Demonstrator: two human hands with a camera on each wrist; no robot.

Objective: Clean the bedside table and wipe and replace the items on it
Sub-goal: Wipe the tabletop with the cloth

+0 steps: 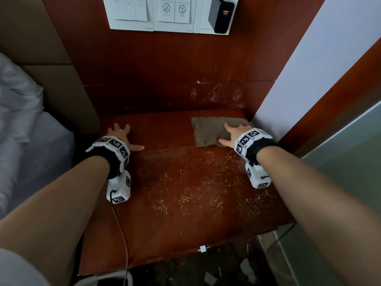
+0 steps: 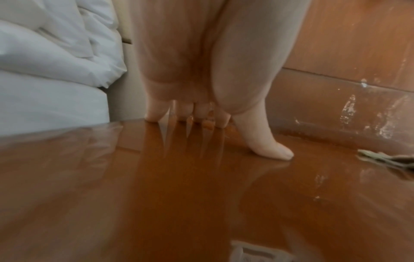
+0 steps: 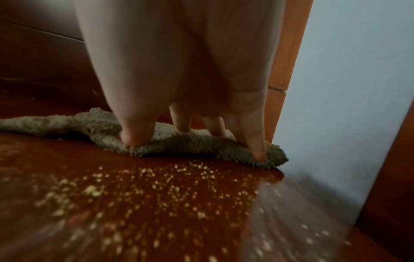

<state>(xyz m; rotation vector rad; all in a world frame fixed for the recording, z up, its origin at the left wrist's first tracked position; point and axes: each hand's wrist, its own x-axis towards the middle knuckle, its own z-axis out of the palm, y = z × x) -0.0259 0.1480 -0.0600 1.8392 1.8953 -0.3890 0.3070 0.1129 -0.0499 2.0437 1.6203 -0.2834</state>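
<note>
The cloth (image 1: 214, 131) lay at the back right of the bedside table (image 1: 185, 223), against the wall (image 1: 309, 69). My right hand (image 1: 233, 135) pressed it flat, fingers spread. Crumbs (image 3: 156, 191) lay nearer me. My left hand (image 1: 121, 135) rested spread on bare wood, beside the bedding (image 2: 49, 70).

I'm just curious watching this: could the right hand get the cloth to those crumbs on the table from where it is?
Probably yes. The right hand already presses the cloth flat at the table's back right corner, and the crumbs lie just in front of it on bare wood, with nothing between. The left hand rests well to the side.
</note>
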